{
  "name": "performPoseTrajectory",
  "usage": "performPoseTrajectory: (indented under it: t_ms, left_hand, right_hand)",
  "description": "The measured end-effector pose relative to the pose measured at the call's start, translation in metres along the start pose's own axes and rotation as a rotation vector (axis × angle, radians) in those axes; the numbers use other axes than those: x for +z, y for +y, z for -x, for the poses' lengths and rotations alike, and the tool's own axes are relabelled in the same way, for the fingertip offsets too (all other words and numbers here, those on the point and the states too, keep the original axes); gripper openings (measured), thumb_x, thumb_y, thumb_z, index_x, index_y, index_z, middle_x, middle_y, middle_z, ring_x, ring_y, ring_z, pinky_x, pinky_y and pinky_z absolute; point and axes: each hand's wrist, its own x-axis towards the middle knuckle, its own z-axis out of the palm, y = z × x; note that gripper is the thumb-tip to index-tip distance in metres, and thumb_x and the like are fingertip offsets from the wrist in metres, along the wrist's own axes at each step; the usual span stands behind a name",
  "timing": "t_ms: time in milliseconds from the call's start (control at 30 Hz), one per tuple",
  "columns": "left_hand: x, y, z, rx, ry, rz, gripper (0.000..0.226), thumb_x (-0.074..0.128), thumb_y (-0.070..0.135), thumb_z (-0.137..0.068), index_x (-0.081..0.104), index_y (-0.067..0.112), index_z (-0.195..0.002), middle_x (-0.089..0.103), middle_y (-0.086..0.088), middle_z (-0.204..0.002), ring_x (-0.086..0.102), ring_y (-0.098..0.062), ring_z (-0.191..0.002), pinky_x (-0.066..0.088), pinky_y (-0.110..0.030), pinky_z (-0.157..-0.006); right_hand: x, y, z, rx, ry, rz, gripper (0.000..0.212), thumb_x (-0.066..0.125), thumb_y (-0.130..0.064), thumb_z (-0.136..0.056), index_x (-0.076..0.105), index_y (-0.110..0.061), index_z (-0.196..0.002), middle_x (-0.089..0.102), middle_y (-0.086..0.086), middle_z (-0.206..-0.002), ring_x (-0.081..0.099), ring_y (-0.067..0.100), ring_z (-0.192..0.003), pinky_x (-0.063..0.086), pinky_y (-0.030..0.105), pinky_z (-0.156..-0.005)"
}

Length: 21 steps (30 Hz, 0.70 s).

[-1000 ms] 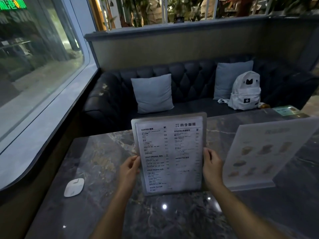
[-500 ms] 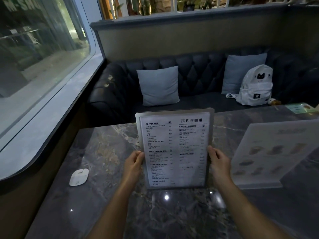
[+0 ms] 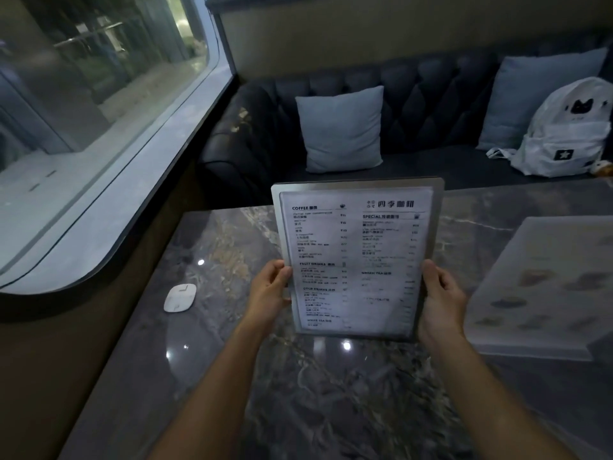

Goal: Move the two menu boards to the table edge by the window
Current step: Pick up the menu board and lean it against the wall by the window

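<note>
The drinks menu board [image 3: 356, 260] is held upright above the table [image 3: 331, 393], printed face toward the camera. The left hand [image 3: 270, 290] has its grip closed on the board's left edge and the right hand [image 3: 442, 302] its grip closed on the right edge, both low on the sides. The board looks like a rigid, thin, light sheet in a smooth sleeve, probably slippery, so pinching both side edges suits it. The second menu board [image 3: 544, 287] stands at the right, untouched. Compared with half a second ago, the board sits slightly higher and nearer the window [image 3: 99, 94] side, and the view has swung left; the white puck [image 3: 179, 297] has not moved.
</note>
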Motion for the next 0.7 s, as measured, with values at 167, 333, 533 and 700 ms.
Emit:
performPoseTrajectory:
  t_ms: [167,333,533,700]
  left_hand:
    - [0.001,0.005,0.016,-0.058,0.029,0.049,0.019,0.042,0.016,-0.095,0.052,0.013,-0.079,0.06,-0.009,-0.083,0.06,-0.024,-0.082,0.051,-0.06,-0.082]
    - [-0.005,0.011,0.032,-0.089,0.137,0.115,0.017,0.043,0.013,-0.095,0.054,0.01,-0.082,0.057,-0.016,-0.089,0.056,-0.031,-0.088,0.046,-0.065,-0.085]
    - [-0.05,0.009,0.053,-0.1,0.187,0.16,0.017,0.042,0.01,-0.095,0.053,0.006,-0.083,0.056,-0.021,-0.095,0.055,-0.032,-0.091,0.048,-0.063,-0.083]
    - [-0.11,0.002,0.078,-0.12,0.306,0.208,0.016,0.043,0.012,-0.094,0.056,0.006,-0.089,0.061,-0.018,-0.095,0.06,-0.036,-0.095,0.049,-0.063,-0.085]
  right_hand:
    - [0.009,-0.009,0.001,0.083,-0.014,-0.113,0.023,0.062,-0.035,-0.083,0.066,-0.028,-0.061,0.072,-0.009,-0.063,0.067,0.014,-0.069,0.055,0.034,-0.065]
    - [0.02,-0.012,0.013,0.102,-0.089,-0.154,0.025,0.061,-0.032,-0.084,0.063,-0.023,-0.06,0.07,-0.008,-0.062,0.066,0.014,-0.066,0.055,0.039,-0.07]
    - [0.052,-0.004,0.044,0.129,-0.135,-0.164,0.019,0.06,-0.026,-0.086,0.063,-0.019,-0.068,0.069,0.001,-0.075,0.067,0.016,-0.068,0.054,0.034,-0.063]
    - [0.103,0.014,0.08,0.145,-0.255,-0.118,0.02,0.059,-0.024,-0.086,0.06,-0.017,-0.068,0.065,0.003,-0.076,0.063,0.02,-0.073,0.055,0.039,-0.07]
